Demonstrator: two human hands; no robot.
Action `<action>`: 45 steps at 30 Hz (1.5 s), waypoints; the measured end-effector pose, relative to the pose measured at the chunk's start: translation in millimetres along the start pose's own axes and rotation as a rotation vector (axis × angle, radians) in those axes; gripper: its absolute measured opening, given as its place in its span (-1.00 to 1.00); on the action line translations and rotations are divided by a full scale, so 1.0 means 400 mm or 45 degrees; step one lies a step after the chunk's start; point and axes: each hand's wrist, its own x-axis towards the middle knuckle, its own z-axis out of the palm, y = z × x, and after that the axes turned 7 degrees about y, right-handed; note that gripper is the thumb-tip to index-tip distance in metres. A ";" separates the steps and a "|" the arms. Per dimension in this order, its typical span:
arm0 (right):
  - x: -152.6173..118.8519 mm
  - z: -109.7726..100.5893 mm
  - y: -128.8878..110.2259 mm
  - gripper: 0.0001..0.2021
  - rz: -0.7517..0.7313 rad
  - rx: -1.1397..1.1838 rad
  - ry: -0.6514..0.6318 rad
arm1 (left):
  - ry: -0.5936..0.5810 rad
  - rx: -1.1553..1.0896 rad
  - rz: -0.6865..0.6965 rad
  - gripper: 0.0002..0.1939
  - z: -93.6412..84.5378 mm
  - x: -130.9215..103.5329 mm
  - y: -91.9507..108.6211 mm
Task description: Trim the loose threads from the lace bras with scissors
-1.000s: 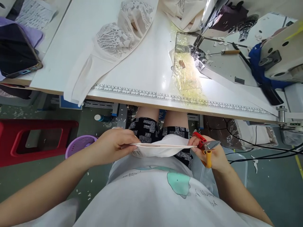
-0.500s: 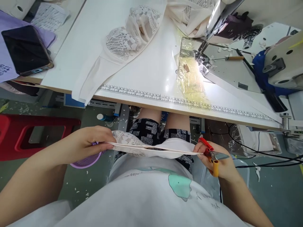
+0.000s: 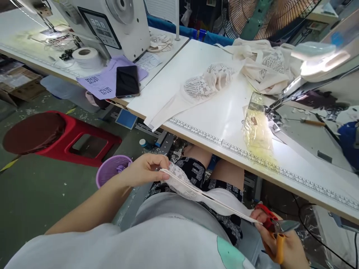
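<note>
Bra (image 3: 193,188) stretches over the lap, off the table (image 3: 202,136) edge; left hand (image 3: 150,170) pinches one end, right hand (image 3: 276,237) the other plus scissors (image 3: 276,228).

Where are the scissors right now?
Head view, lower right: the red-and-orange-handled scissors are in the right hand, beside the end of the pale lace-trimmed garment it pinches, on the person's side of the white table.

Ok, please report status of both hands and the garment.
Left hand: pinching lace end of garment. Right hand: pinching other end, also holding scissors. Garment edge straight between hands. Nothing seen blocking it.
</note>
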 end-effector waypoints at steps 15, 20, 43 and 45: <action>0.022 0.015 -0.033 -0.87 -0.170 0.034 -0.043 | 0.145 0.036 -0.126 -0.78 0.007 -0.018 0.011; 0.017 0.007 -0.018 -0.90 -0.144 0.045 -0.019 | 0.130 0.078 -0.107 -0.77 0.008 -0.023 0.021; 0.010 -0.015 0.023 -0.88 0.028 0.057 -0.104 | 0.005 0.282 -0.157 -0.83 -0.008 -0.030 0.016; 0.010 -0.013 0.027 -0.88 0.017 0.079 -0.115 | 0.023 0.278 -0.083 -0.84 -0.007 -0.030 0.020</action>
